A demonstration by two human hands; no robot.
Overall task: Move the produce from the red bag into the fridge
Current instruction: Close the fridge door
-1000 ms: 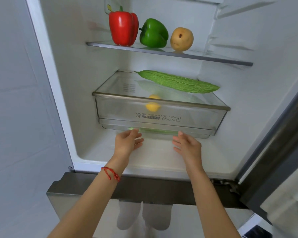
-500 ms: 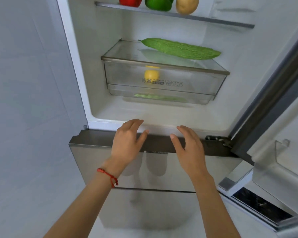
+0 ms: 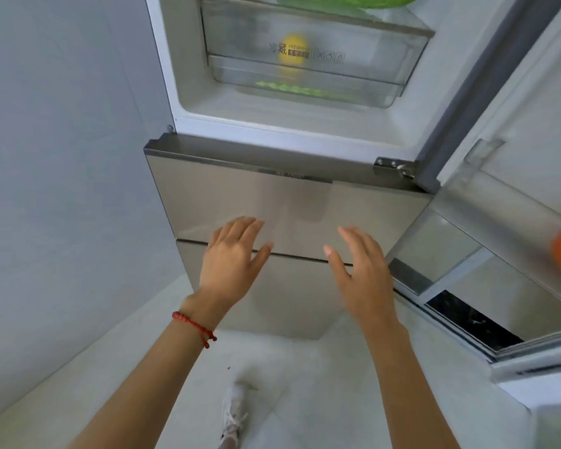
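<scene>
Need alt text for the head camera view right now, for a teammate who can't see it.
Both hands, left hand and right hand, hang open and empty in front of the closed lower fridge drawers. Above, the fridge door stands open; the clear crisper drawer holds a yellow fruit.

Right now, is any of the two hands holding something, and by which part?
Nothing is held. The left hand and the right hand are both open with relaxed fingers, in front of the lower fridge door.
</scene>
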